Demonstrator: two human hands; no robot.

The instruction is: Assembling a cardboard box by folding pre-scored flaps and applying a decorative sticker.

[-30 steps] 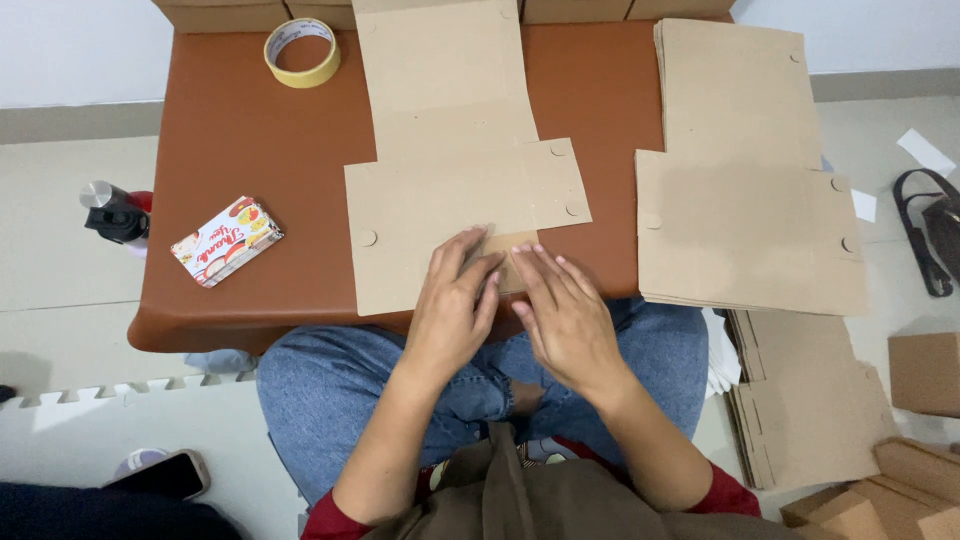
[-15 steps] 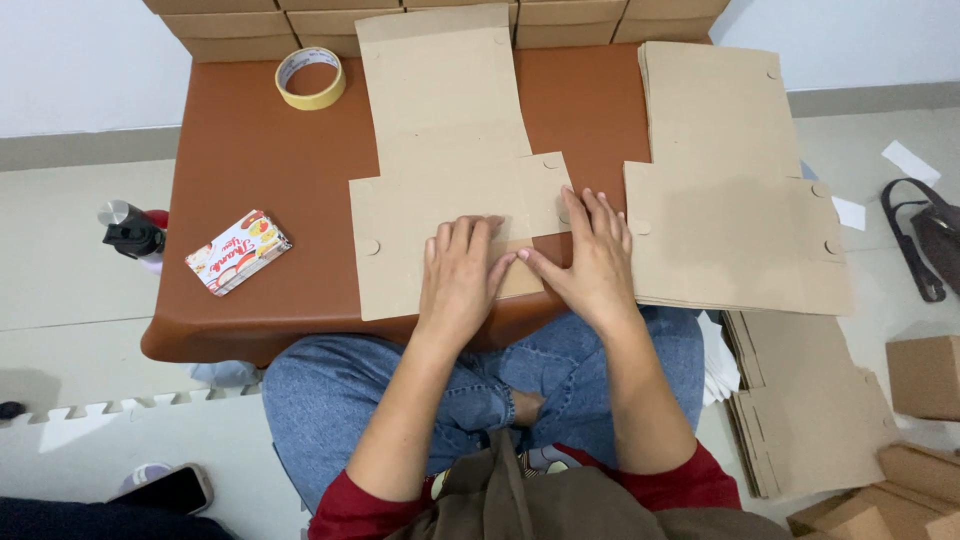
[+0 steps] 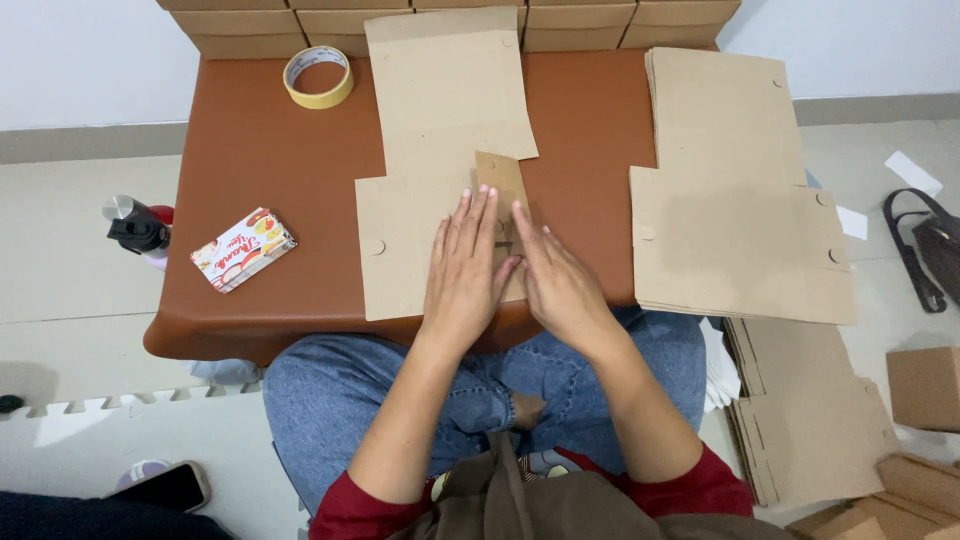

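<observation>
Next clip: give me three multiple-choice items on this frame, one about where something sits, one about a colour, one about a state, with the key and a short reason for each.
1. Where is the tape roll?
A. far left part of the table
B. on the floor
C. on the stack of flat blanks

2. What colour is the table top?
A. white
B. reddish brown
C. green

3. How do the left hand and right hand stand?
A. both flat, pressing the cardboard blank
B. both lifted clear
C. one holding the tape

Key: 1 A, the roll lies near the far left corner. 2 B, the bare surface is reddish brown. 3 A, the palms lie on the folded flap area.
</observation>
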